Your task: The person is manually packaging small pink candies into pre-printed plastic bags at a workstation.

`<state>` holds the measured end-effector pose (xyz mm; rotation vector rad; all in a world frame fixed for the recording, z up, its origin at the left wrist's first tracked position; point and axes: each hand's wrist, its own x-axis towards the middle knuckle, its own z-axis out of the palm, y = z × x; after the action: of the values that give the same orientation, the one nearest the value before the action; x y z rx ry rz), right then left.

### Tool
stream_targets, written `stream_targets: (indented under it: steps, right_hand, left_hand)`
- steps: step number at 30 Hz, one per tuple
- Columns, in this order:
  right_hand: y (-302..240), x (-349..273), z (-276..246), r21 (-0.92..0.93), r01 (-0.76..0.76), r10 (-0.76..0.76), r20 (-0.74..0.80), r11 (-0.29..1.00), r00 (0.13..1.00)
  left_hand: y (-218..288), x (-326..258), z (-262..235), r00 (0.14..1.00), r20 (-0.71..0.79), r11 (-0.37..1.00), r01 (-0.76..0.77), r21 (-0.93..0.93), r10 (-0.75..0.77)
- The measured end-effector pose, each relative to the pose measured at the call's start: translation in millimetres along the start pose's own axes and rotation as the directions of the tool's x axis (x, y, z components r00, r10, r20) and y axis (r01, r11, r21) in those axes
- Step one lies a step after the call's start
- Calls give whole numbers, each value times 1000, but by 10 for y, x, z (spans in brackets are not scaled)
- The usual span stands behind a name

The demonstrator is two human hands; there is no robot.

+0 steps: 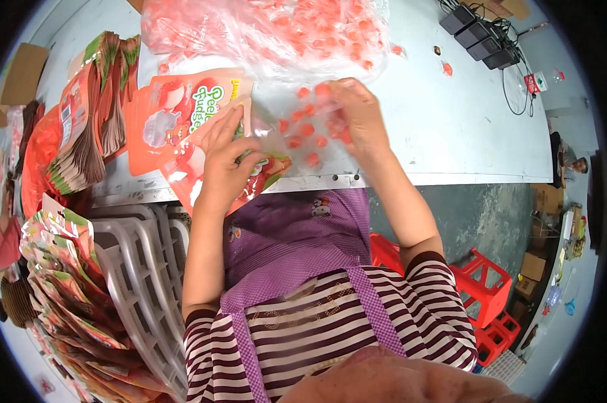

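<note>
Over the near edge of the table, my left hand (226, 161) grips a pink-and-green pouch (182, 171) tilted toward me, its fingers curled at the pouch's upper part. Beneath it lie more flat pink pouches (157, 111), overlapping on the tabletop. Just to the right, my right hand (362, 117) is closed on some red candies in clear wrappers (337, 124). Several more wrapped candies (306, 129) spread between the two hands, close to the pouch. Whether the pouch holds anything is hidden.
A large clear plastic bag of red candies (270, 33) covers the table's far side. Standing stacks of pouches (92, 107) are at left, above a grey plastic crate (132, 269) and piled pouches (82, 295). Black power adapters (478, 37) sit far right; red stools (481, 289) stand below.
</note>
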<state>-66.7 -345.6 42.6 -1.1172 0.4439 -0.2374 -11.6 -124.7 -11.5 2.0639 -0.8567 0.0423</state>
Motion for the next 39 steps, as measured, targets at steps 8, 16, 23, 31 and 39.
stream_targets:
  steps: [8, 16, 23, 31, 39]
  right_hand:
    - [323, 111, 301, -442, 39, 79, 246, 896, 966]
    - [375, 237, 356, -676, 384, -48, 459, 629, 887]
    - [292, 252, 328, -443, 280, -135, 330, 852, 934]
    - [220, 178, 367, -791, 423, -119, 416, 443, 902]
    - [298, 259, 323, -649, 615, -349, 506, 449, 789]
  left_hand:
    - [134, 115, -54, 999, 22, 997, 26, -69, -24]
    - [186, 153, -84, 992, 103, 997, -66, -26, 68]
    - [182, 189, -34, 982, 120, 985, -157, 66, 148]
    - [203, 188, -31, 984, 71, 984, -168, 63, 163]
    - [200, 183, -27, 976, 98, 968, -209, 136, 197]
